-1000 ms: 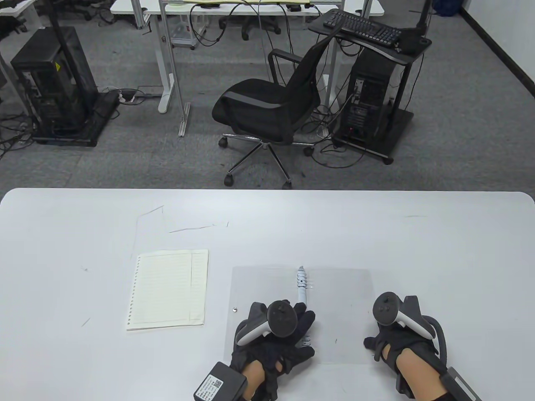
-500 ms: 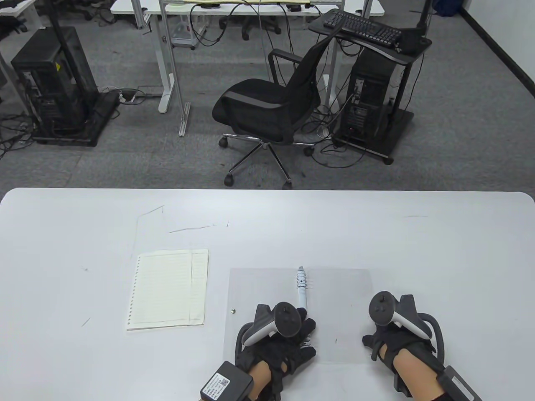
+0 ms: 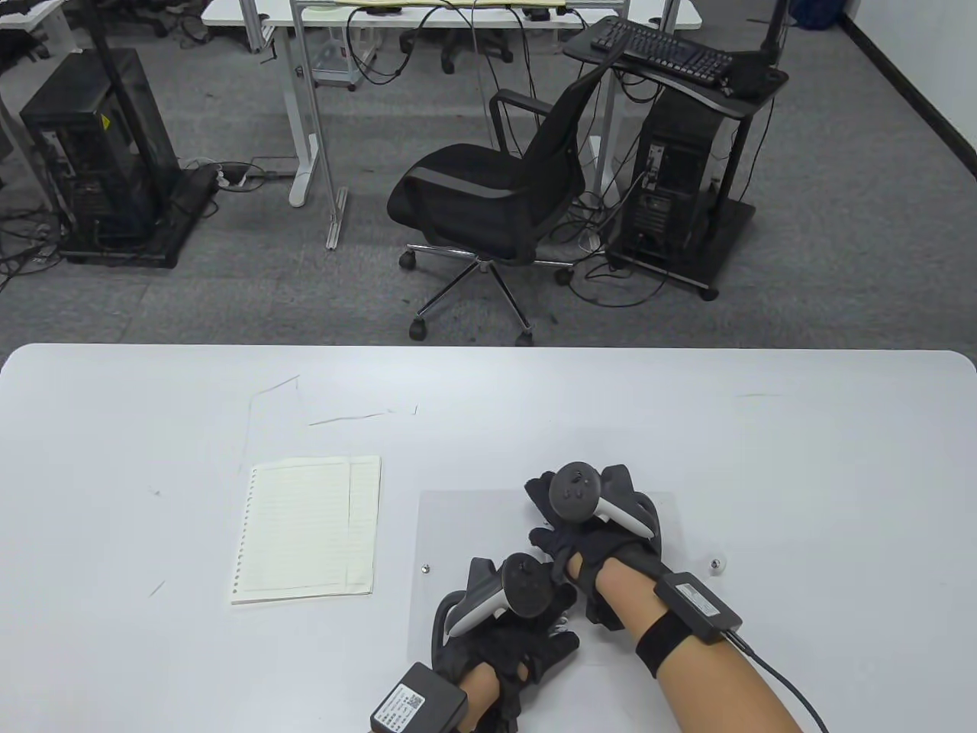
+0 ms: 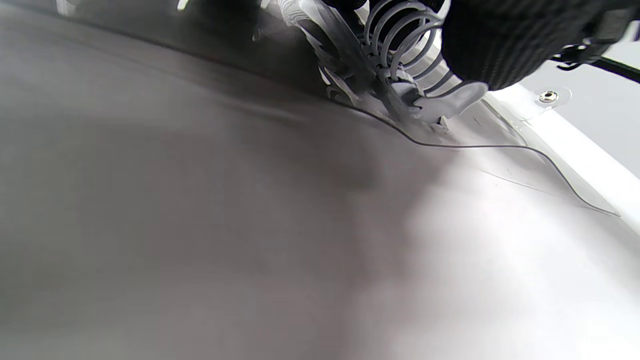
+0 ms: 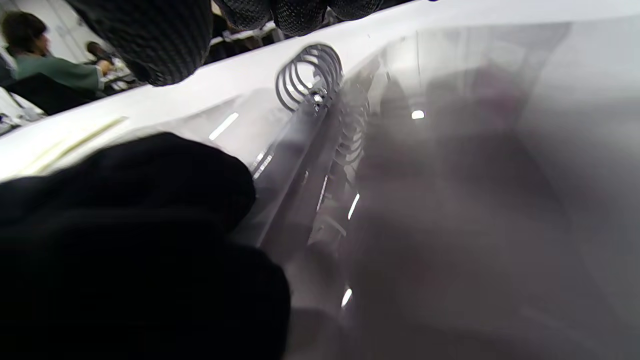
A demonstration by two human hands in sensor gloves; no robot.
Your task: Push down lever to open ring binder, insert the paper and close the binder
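Observation:
A clear plastic ring binder [image 3: 458, 534] lies open and flat on the white table [image 3: 153, 397]. Both hands cover most of its ring spine. My left hand [image 3: 556, 611] lies over the spine's near end. In the left wrist view a gloved fingertip [image 4: 500, 45] rests on the grey lever [image 4: 450, 100] beside the rings [image 4: 400, 40]. My right hand [image 3: 540, 513] hovers over the spine's far end, its fingers [image 5: 295, 10] above the rings [image 5: 310, 75]; it holds nothing that I can see. The lined, punched paper stack [image 3: 305, 531] lies left of the binder.
A snap stud [image 3: 426, 568] sits on the binder's left flap and another [image 3: 716, 566] on the right. Beyond the table's far edge stand an office chair [image 3: 488, 191] and computer carts. People sit in the background of the right wrist view.
My right hand has left the binder's right flap and moved up and left, to the far end of the ring spine. My left hand has stayed on the near end.

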